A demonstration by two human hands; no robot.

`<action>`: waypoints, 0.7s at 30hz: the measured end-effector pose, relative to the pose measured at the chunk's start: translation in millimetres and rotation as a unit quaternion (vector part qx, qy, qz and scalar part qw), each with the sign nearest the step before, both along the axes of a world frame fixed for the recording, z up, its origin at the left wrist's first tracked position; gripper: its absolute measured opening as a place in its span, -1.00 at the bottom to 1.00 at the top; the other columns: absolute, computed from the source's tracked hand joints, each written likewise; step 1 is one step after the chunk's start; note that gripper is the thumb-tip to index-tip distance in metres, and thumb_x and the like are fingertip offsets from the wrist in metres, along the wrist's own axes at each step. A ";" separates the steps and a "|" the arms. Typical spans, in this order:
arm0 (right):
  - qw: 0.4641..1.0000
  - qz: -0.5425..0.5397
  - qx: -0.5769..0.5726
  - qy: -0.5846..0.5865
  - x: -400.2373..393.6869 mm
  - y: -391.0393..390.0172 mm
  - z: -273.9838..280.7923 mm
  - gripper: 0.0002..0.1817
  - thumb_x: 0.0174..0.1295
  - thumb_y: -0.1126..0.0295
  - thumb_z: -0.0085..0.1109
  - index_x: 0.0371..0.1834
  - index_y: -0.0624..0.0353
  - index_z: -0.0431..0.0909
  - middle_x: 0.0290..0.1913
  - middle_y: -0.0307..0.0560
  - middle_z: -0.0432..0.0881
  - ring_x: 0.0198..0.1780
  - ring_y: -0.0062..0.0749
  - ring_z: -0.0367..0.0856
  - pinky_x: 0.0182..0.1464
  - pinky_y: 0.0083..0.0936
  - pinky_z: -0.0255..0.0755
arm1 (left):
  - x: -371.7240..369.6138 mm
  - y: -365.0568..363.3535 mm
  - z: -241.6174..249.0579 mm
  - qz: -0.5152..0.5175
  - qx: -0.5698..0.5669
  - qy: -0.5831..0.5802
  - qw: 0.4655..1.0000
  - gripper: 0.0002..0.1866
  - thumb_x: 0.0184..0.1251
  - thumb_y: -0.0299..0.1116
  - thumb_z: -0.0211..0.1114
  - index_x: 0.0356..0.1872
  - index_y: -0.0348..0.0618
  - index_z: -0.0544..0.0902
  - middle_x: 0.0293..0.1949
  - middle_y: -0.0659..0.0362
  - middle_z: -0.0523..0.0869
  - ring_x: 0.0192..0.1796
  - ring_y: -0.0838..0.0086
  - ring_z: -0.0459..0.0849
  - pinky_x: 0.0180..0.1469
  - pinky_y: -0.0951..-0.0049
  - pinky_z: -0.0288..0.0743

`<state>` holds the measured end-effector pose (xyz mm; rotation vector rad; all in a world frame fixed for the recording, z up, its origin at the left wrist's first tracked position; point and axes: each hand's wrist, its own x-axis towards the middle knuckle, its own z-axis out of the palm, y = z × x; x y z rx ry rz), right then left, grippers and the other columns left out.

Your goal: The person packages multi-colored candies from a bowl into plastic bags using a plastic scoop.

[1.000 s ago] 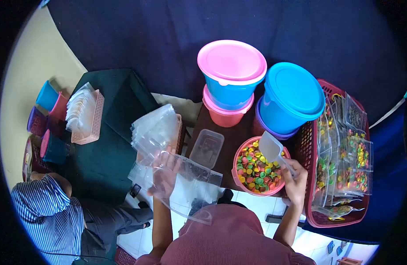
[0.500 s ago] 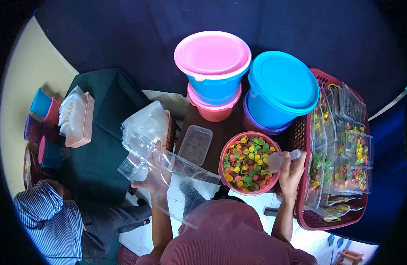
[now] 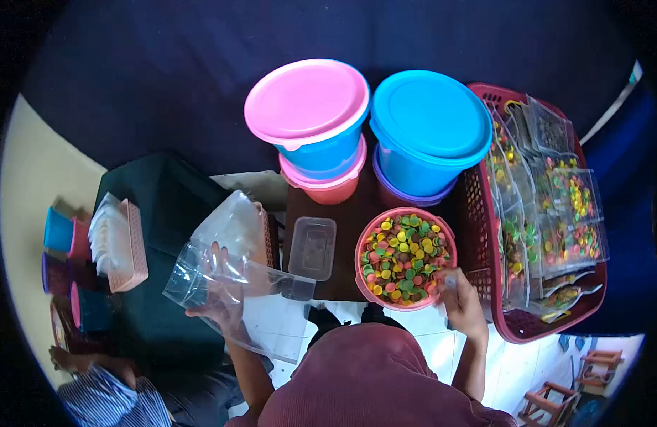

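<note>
My left hand (image 3: pixel 221 306) holds a clear plastic bag (image 3: pixel 289 286). Its fingers show through the film, and the bag trails off to the right. Behind it, more clear bags (image 3: pixel 236 213) stand in a small basket (image 3: pixel 270 242). At the right rim of a pink tub (image 3: pixel 360 274), my right hand (image 3: pixel 463 302) is closed round the handle of a translucent scoop (image 3: pixel 450 282); the scoop's blade is mostly hidden by the hand and tub contents. Small round pieces (image 3: pixel 403 260) in red, yellow, green and brown fill the tub.
A clear lidless box (image 3: pixel 313 249) lies left of the tub. Behind stand lidded pink (image 3: pixel 307 107) and blue (image 3: pixel 431 121) buckets. A red basket (image 3: pixel 510 324) of filled bags (image 3: pixel 574 199) is at right. Another person's striped sleeve (image 3: pixel 100 398) shows lower left, near a pink bag holder (image 3: pixel 136 245).
The view has shifted. My right hand has lowered, with the scoop now at the tub's right edge and less of it showing. My left hand keeps the plastic bag, which has swung left.
</note>
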<state>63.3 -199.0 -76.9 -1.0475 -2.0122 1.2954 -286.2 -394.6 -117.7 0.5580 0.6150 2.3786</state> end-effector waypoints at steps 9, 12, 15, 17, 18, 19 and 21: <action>0.905 -0.275 -0.324 -0.004 43.5 -18.9 -60.2 -0.50 0.07 0.25 0.13 0.05 0.19 0.25 -0.52 -0.19 0.47 -0.76 -0.69 0.30 -0.74 -0.71 0.21 | -34.5 11.0 2.6 -0.025 -0.038 0.028 0.999 0.32 -0.56 0.44 0.28 0.28 -0.19 -0.04 0.34 -0.01 -0.23 0.38 0.20 -0.22 0.29 0.03 -0.16; 0.909 -0.238 -0.338 0.053 33.6 -14.1 -71.5 -0.39 0.02 0.22 0.17 0.12 0.18 0.19 -0.39 -0.12 0.51 -0.78 -0.68 0.30 -0.73 -0.73 0.25 | -38.5 12.4 -0.3 -0.079 -0.032 0.048 0.995 0.32 -0.53 0.45 0.25 0.29 -0.19 -0.05 0.34 -0.01 -0.25 0.38 0.20 -0.27 0.29 0.02 -0.19; 0.906 -0.180 -0.376 0.071 24.2 -6.6 -73.8 -0.34 -0.04 0.23 0.23 0.13 0.17 0.17 -0.32 -0.12 0.52 -0.77 -0.68 0.31 -0.75 -0.75 0.24 | -39.7 10.9 -4.1 -0.097 -0.025 0.055 0.993 0.30 -0.52 0.45 0.24 0.29 -0.18 -0.05 0.34 0.01 -0.27 0.38 0.18 -0.28 0.30 0.02 -0.21; 0.912 -0.183 -0.363 0.058 21.3 -2.4 -73.0 -0.30 -0.11 0.22 0.29 0.12 0.15 0.19 -0.33 -0.14 0.53 -0.75 -0.70 0.32 -0.76 -0.76 0.23 | -33.1 10.1 -4.4 -0.079 -0.028 0.054 0.995 0.28 -0.49 0.45 0.23 0.29 -0.16 -0.04 0.34 0.01 -0.29 0.38 0.19 -0.29 0.30 0.02 -0.24; 0.920 -0.166 -0.353 0.045 22.8 0.6 -76.9 -0.30 -0.11 0.25 0.26 0.14 0.10 0.17 -0.40 -0.17 0.52 -0.77 -0.69 0.30 -0.76 -0.75 0.22 | -31.1 8.6 -5.4 -0.068 -0.032 0.054 0.996 0.27 -0.49 0.44 0.24 0.29 -0.16 -0.03 0.35 0.02 -0.27 0.38 0.20 -0.28 0.30 0.02 -0.24; 0.927 -0.148 -0.343 0.031 23.0 3.2 -78.9 -0.30 -0.10 0.28 0.23 0.17 0.04 0.16 -0.46 -0.20 0.51 -0.80 -0.69 0.28 -0.76 -0.74 0.20 | -29.1 6.3 -6.5 -0.056 -0.037 0.054 0.996 0.26 -0.48 0.43 0.25 0.29 -0.15 -0.03 0.35 0.03 -0.25 0.38 0.21 -0.28 0.31 0.02 -0.25; 0.934 -0.136 -0.329 0.028 23.4 7.8 -82.2 -0.34 -0.11 0.30 0.23 0.13 0.06 0.19 -0.49 -0.22 0.51 -0.79 -0.70 0.28 -0.77 -0.75 0.20 | -24.9 0.8 -10.2 -0.048 -0.039 0.049 0.997 0.26 -0.49 0.43 0.25 0.29 -0.14 -0.02 0.35 0.05 -0.23 0.38 0.22 -0.26 0.30 0.02 -0.24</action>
